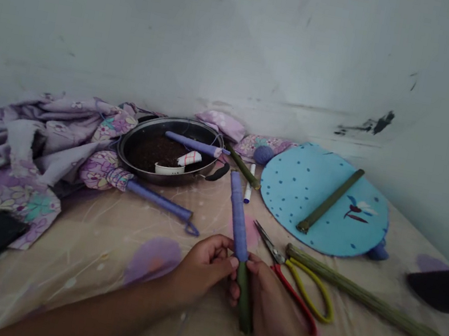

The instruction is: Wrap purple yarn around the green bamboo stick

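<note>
Both hands grip one green stick (244, 305) whose upper part is wrapped in purple yarn (237, 214). My left hand (202, 265) pinches it at the edge of the wrapping with thumb and fingers closed. My right hand (269, 309) is closed round the bare green part lower down. The stick points away from me toward a metal pan (134, 140). Scissors with red and yellow handles (296, 279) lie just right of my right hand.
The pan holds a purple-wrapped stick (194, 144) and a white roll (189, 158). Another wrapped stick (158, 200) lies in front of it. Floral cloth (26, 156) is heaped at left. A blue round fan (323, 200), a long green stalk (370, 301) and a white marker (249, 187) lie at right.
</note>
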Demonstrator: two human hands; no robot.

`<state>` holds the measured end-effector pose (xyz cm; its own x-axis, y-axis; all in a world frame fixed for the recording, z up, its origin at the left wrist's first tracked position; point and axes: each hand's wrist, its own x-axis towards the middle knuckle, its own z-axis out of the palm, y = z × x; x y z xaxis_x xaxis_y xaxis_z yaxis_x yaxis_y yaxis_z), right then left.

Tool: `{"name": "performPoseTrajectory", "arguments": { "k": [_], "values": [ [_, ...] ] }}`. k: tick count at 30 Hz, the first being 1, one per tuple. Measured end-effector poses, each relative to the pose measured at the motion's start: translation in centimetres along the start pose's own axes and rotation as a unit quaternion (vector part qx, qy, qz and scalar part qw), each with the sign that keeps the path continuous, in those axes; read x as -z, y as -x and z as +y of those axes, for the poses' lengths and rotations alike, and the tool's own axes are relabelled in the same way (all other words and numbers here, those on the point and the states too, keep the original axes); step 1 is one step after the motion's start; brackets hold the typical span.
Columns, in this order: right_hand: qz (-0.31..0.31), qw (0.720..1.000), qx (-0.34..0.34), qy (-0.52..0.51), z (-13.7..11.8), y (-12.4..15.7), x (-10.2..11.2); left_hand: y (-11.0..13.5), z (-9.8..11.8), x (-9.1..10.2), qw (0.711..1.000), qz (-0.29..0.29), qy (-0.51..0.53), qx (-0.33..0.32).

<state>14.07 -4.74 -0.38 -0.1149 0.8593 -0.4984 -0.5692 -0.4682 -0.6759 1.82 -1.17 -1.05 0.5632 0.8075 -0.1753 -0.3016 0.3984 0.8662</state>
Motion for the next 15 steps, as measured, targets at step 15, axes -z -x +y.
{"name": "performPoseTrajectory", "arguments": {
  "k": [15],
  "values": [
    [-0.020,0.999,0.032,0.031,-0.31,0.44,-0.34,-0.10,-0.20,0.18,1.000,0.003,-0.005,-0.004]
  ]
}}
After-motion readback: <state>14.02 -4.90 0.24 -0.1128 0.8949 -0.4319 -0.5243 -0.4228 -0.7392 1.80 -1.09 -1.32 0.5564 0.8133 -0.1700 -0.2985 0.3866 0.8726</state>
